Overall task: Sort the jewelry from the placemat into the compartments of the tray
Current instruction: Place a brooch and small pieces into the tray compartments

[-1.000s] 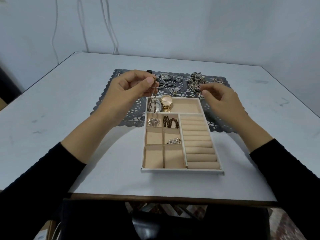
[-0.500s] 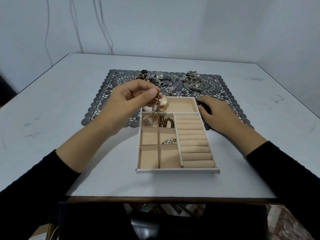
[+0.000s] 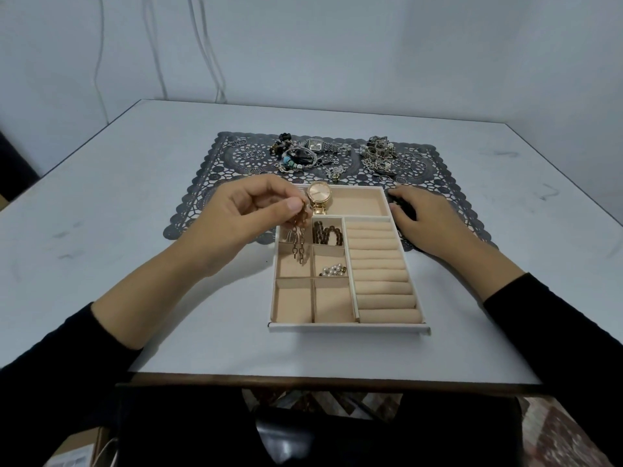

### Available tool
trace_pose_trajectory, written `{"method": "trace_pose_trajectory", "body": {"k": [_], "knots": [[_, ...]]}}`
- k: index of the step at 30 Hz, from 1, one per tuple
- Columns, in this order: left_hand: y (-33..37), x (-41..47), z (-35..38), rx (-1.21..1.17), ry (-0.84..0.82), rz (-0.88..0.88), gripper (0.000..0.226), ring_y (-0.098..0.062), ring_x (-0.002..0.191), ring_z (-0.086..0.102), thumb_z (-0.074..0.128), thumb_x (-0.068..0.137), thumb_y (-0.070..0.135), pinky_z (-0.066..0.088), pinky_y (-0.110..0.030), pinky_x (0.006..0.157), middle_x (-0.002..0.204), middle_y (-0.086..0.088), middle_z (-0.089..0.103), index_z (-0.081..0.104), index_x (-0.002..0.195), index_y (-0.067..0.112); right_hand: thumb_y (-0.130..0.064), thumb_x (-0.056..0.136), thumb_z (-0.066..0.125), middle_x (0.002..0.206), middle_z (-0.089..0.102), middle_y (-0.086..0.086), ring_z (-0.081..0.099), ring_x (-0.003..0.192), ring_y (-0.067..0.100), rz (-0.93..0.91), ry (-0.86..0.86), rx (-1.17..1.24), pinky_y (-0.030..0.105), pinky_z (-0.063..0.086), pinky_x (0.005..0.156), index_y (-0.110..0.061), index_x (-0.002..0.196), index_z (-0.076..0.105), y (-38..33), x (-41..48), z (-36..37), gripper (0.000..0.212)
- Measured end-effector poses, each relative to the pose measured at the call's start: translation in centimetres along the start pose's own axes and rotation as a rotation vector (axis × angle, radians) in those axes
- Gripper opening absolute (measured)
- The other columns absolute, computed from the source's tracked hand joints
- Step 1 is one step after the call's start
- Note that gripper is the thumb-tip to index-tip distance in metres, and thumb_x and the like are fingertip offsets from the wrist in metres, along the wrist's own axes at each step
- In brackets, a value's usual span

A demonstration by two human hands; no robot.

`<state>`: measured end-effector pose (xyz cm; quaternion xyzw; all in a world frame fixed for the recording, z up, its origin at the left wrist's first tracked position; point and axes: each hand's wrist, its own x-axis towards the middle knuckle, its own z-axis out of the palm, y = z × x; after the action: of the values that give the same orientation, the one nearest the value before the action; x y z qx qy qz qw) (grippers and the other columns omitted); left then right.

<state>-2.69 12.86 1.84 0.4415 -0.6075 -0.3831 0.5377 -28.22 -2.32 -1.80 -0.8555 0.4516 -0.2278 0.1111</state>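
Note:
My left hand pinches a dark chain between thumb and fingers; its loose ends dangle over the left middle compartment of the beige tray. In the tray lie a gold watch, dark beads and a pearl piece; a silvery piece in the top-left small compartment is mostly hidden behind the chain. My right hand rests with relaxed fingers on the grey lace placemat beside the tray's right rim. More jewelry is piled on the mat: a left heap and a right heap.
The tray sits on a white table, partly over the placemat. Ring rolls fill the tray's right column. Cables hang on the wall behind. The table's near edge is just below the tray.
My left hand has carried the chain toward me and lower, from above the watch to the left middle compartment. My right hand dropped from the jewelry heap to the mat beside the tray.

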Motion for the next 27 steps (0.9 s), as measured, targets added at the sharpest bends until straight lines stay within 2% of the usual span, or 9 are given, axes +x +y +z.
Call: {"method": "trace_pose_trajectory", "body": {"k": [2,4,5,6,12,16,20,23,27], "knots": [[-0.3,-0.1,-0.2,0.038,-0.013,-0.021,0.025,-0.032,0.09,0.065,0.074,0.082,0.037,0.045,-0.069,0.083,0.09,-0.014,0.073,0.071,0.094,0.016,-0.022,0.097,0.049,0.12,0.063,0.006,0.054,0.113,0.021,0.0,0.003,0.002,0.02,0.034,0.085,-0.011,0.125,0.058,0.0,0.0,0.0,0.032],[-0.3,-0.2,-0.2,0.061,-0.046,-0.032,0.013,-0.017,0.087,0.069,0.068,0.087,0.021,0.057,-0.035,0.074,0.087,-0.003,0.075,0.068,0.092,0.009,-0.022,0.097,0.049,0.121,0.063,0.006,0.054,0.113,0.021,-0.002,0.006,0.006,0.021,0.035,0.087,-0.011,0.126,0.058,0.1,0.1,0.1,0.032],[-0.2,-0.4,-0.2,0.068,-0.074,-0.038,0.009,-0.01,0.084,0.07,0.064,0.086,0.015,0.054,-0.02,0.07,0.086,0.001,0.075,0.066,0.092,0.008,-0.022,0.097,0.049,0.12,0.063,0.005,0.055,0.112,0.021,-0.004,0.005,0.007,0.022,0.035,0.087,-0.011,0.126,0.058,0.1,0.1,0.1,0.032],[-0.2,-0.5,-0.2,0.074,-0.097,-0.041,0.009,-0.008,0.083,0.07,0.062,0.084,0.012,0.052,-0.014,0.07,0.085,0.003,0.075,0.065,0.092,0.008,-0.022,0.097,0.049,0.119,0.064,0.005,0.055,0.111,0.021,-0.007,0.006,0.007,0.023,0.036,0.086,-0.012,0.125,0.058,0.1,0.1,0.1,0.032],[-0.6,-0.8,-0.3,0.118,-0.197,-0.028,0.013,-0.032,0.092,0.071,0.064,0.085,0.013,0.058,-0.033,0.085,0.094,-0.011,0.074,0.068,0.096,0.007,-0.022,0.096,0.05,0.118,0.064,0.005,0.055,0.11,0.021,-0.01,0.003,0.005,0.025,0.038,0.086,-0.012,0.125,0.059,0.1,0.1,0.0,0.031],[-0.9,-0.8,-0.7,0.182,-0.223,0.0,0.011,-0.022,0.086,0.071,0.068,0.087,0.012,0.056,-0.025,0.08,0.091,-0.003,0.074,0.07,0.096,0.007,-0.022,0.097,0.049,0.118,0.064,0.004,0.055,0.109,0.02,-0.008,0.0,0.002,0.023,0.037,0.085,-0.013,0.125,0.059,0.1,0.2,0.0,0.031],[-1.0,-1.0,-1.5,0.388,-0.232,0.109,0.014,-0.016,0.085,0.07,0.072,0.086,0.019,0.053,-0.022,0.079,0.089,0.002,0.073,0.073,0.096,0.009,-0.021,0.097,0.049,0.118,0.064,0.005,0.055,0.11,0.021,-0.006,-0.002,0.006,0.026,0.038,0.087,-0.012,0.125,0.059,0.0,0.1,0.0,0.031],[-0.8,-0.8,-1.8,0.529,-0.258,0.201,0.015,-0.019,0.086,0.07,0.07,0.087,0.023,0.054,-0.03,0.075,0.09,0.003,0.074,0.075,0.096,0.012,-0.021,0.097,0.049,0.118,0.064,0.005,0.055,0.111,0.021,-0.013,-0.002,0.002,0.028,0.038,0.089,-0.012,0.124,0.059,0.0,0.2,0.0,0.031],[-0.8,-0.5,-1.8,0.627,-0.279,0.265,0.01,-0.019,0.085,0.07,0.074,0.086,0.016,0.055,-0.038,0.072,0.088,0.002,0.073,0.077,0.095,0.013,-0.023,0.096,0.05,0.119,0.064,0.004,0.056,0.111,0.021,-0.002,-0.004,0.007,0.028,0.039,0.089,-0.013,0.125,0.059,0.1,0.2,0.0,0.032]]}}
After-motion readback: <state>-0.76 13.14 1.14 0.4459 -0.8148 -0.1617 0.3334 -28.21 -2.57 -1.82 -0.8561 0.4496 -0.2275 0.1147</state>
